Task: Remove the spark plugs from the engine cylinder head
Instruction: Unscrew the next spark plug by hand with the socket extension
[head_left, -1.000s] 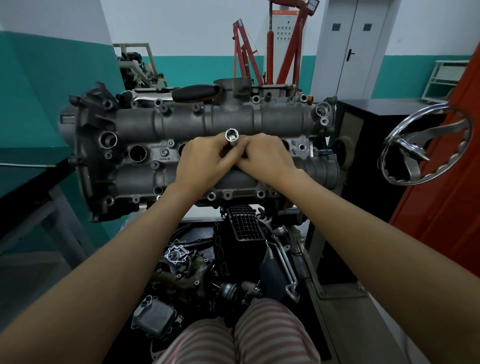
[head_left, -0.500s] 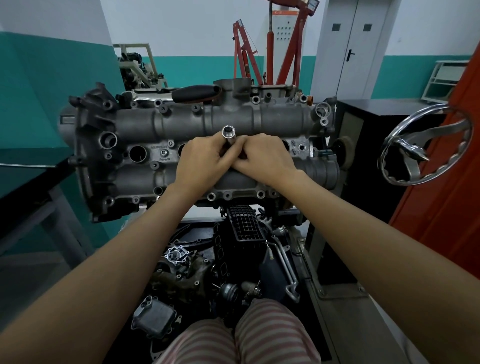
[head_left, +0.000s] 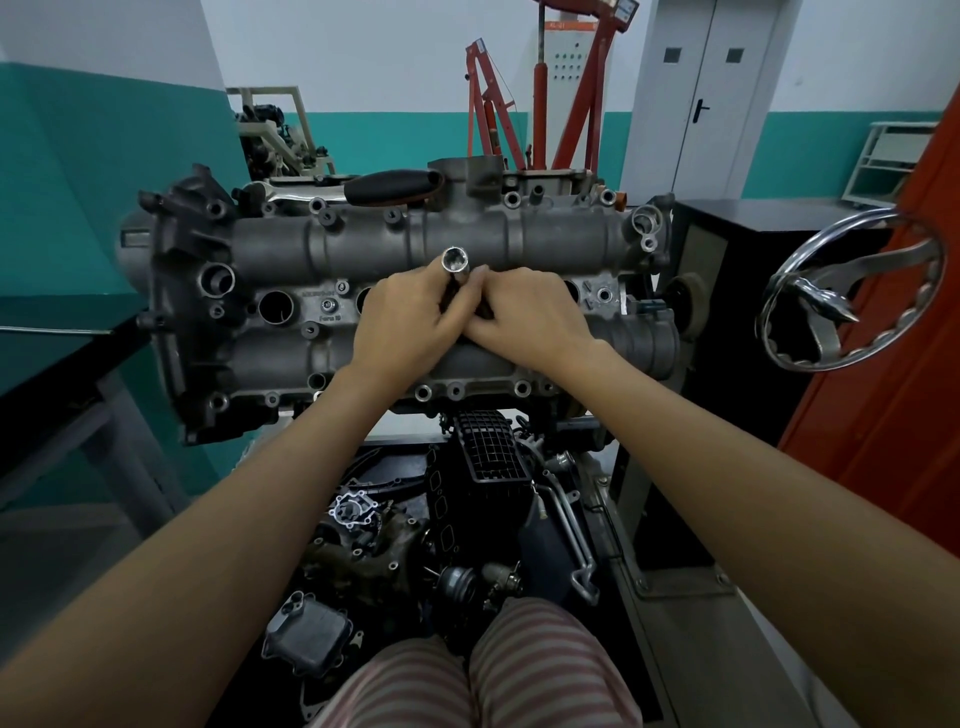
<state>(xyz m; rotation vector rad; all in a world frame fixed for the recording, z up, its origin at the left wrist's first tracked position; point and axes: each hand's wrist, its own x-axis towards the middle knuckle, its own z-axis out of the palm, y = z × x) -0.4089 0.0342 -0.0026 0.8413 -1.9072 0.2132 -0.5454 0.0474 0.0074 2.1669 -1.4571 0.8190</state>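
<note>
Shiny steel tubular socket (head_left: 455, 261) rising slightly from grey cast cylinder head (head_left: 363, 249); left hand (head_left: 410, 325) and right hand (head_left: 530, 317) both gripping it, plug probably coming out.

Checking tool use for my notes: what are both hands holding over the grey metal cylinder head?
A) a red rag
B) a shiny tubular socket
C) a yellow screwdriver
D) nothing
B: the left hand and right hand close together around a shiny tubular socket, its open end poking up above the fingers.
</note>
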